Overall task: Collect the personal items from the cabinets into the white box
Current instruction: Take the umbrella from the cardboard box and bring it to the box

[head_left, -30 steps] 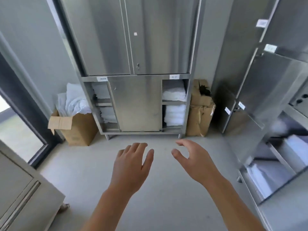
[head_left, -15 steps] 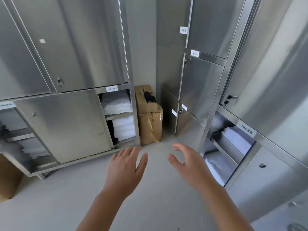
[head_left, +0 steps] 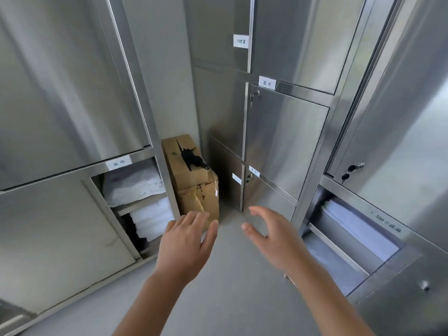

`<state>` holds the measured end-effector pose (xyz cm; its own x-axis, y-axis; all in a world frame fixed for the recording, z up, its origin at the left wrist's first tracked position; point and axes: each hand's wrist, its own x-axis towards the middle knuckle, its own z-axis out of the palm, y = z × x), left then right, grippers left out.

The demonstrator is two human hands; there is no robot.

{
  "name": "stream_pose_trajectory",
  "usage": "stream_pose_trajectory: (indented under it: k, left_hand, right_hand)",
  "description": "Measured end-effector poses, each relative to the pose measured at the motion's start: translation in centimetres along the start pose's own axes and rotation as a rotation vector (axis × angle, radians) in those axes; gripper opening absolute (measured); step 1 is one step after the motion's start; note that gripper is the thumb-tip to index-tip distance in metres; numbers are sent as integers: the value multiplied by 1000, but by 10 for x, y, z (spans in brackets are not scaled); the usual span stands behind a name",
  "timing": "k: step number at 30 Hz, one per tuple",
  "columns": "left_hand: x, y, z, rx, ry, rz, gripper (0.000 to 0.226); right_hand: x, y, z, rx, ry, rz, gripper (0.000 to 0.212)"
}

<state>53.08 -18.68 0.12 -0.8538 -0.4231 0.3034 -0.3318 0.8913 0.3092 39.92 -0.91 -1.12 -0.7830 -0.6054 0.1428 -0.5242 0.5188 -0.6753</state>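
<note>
We face a corner of grey floor [head_left: 230,282] walled in by steel cabinets: a left cabinet [head_left: 60,93], a corner cabinet [head_left: 286,141] and a right cabinet [head_left: 400,141]. The left cabinet's open compartment holds folded white towels [head_left: 135,183] on two shelves, and the right cabinet's low open bay holds stacked white linens [head_left: 358,229]. A torn cardboard box [head_left: 194,190] stands between the left and corner cabinets. Our left hand [head_left: 186,246] and right hand [head_left: 276,236] hover above the floor, apart from each other — fingers spread and relaxed, holding nothing.
</note>
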Motion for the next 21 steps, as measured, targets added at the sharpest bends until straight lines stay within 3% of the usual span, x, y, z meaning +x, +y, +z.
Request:
stream_pose_trajectory:
  k: [7, 12, 16, 21]
  left_hand:
    - [132, -31, 60, 76, -58, 29, 44]
    - [220, -44, 82, 91, -39, -59, 47]
    - [285, -62, 86, 117, 8, -101, 38]
    - [345, -104, 96, 122, 14, -211, 54]
  right_hand:
    - [141, 46, 13, -7, -2, -6, 50]
    - [244, 61, 16, 19, -91, -55, 64]
    - [329, 56, 23, 2, -160, -121, 50]
    - [424, 44, 47, -4, -220, -197, 51]
